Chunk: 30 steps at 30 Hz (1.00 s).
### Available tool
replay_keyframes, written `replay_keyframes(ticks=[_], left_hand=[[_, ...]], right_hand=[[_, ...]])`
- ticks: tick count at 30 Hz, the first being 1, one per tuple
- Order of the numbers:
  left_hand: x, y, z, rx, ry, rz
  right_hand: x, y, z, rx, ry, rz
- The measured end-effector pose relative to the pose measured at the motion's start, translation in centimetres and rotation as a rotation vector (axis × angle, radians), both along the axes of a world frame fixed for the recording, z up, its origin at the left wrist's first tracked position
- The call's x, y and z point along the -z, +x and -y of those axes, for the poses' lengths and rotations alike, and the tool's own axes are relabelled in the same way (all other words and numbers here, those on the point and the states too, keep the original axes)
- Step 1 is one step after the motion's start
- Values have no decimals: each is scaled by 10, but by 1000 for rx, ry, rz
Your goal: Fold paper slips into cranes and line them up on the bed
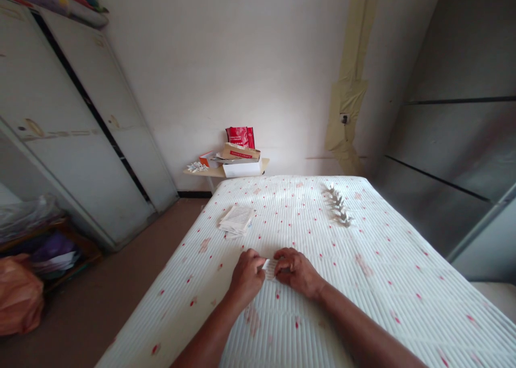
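A small white piece of paper [270,268] lies on the white bed cover with red spots [387,282]. My left hand [246,275] pinches its left edge and my right hand [297,271] presses on its right side; most of the paper is hidden under the fingers. A stack of paper sheets [236,219] lies farther back on the left. A row of several small folded paper figures [337,204] stands farther back on the right.
A low shelf [220,172] at the wall carries a white box [242,168], a red packet [240,136] and small folded papers [197,167]. Grey wardrobe doors [72,142] stand at the left, with an orange bag [19,295] on the floor.
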<state>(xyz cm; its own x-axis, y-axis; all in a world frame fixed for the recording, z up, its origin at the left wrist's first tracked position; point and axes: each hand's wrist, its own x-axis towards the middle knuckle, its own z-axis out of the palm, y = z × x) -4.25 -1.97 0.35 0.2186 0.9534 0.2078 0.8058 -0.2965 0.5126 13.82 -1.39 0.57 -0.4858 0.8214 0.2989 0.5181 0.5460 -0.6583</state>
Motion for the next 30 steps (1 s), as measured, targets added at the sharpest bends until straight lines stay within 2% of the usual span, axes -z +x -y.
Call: replay_keyframes(ticks=[4, 8, 12, 19, 30], left_hand=[[-3, -1, 1, 17, -98, 34], [0, -2, 2, 30, -105, 195], [5, -4, 3, 30, -91, 252], [9, -5, 4, 28, -41, 260], [0, -2, 6, 9, -51, 190]], right_hand=[[-5, -5, 3, 72, -20, 19], [-9, -7, 4, 136, -12, 62], [-9, -10, 4, 136, -5, 99], [-10, -16, 1, 168, 3, 186], [-11, -24, 2, 247, 19, 305]])
